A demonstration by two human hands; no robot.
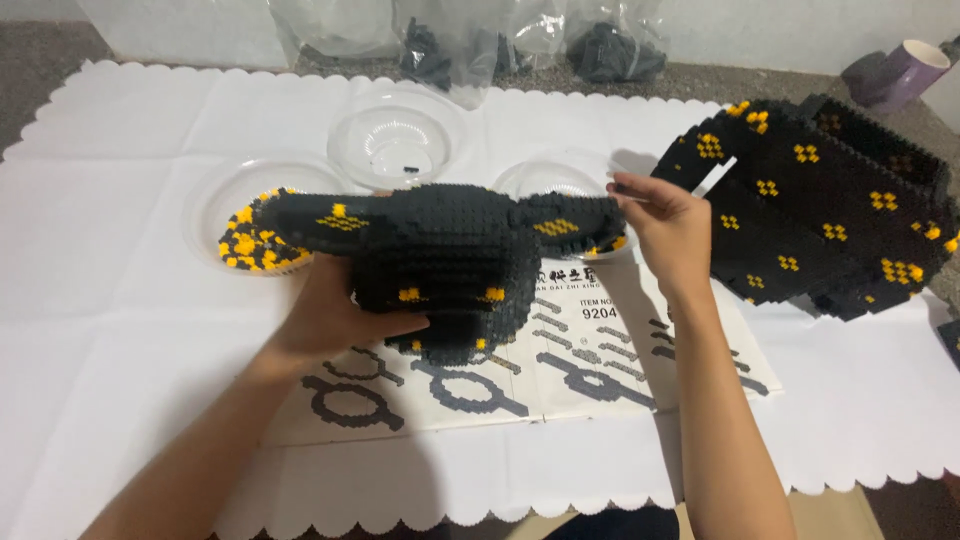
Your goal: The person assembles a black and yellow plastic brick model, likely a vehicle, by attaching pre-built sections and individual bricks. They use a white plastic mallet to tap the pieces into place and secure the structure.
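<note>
Above the instruction sheet (600,370), the left hand (335,315) grips a black-and-yellow brick model (440,260) from below; the right hand (670,225) pinches its right tip.

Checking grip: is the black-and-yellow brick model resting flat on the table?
No, the left hand holds the brick model raised above the instruction sheet.

A home hobby corner is suggested. A grey carpeted floor (40,50) is covered by a white scallop-edged paper sheet (120,350), on which clear round plastic bowls (395,145) and a printed instruction sheet (600,370) are laid. Clear plastic bags of dark pieces (600,45) and a purple ceramic mug (905,70) are seen by a white wall.
</note>
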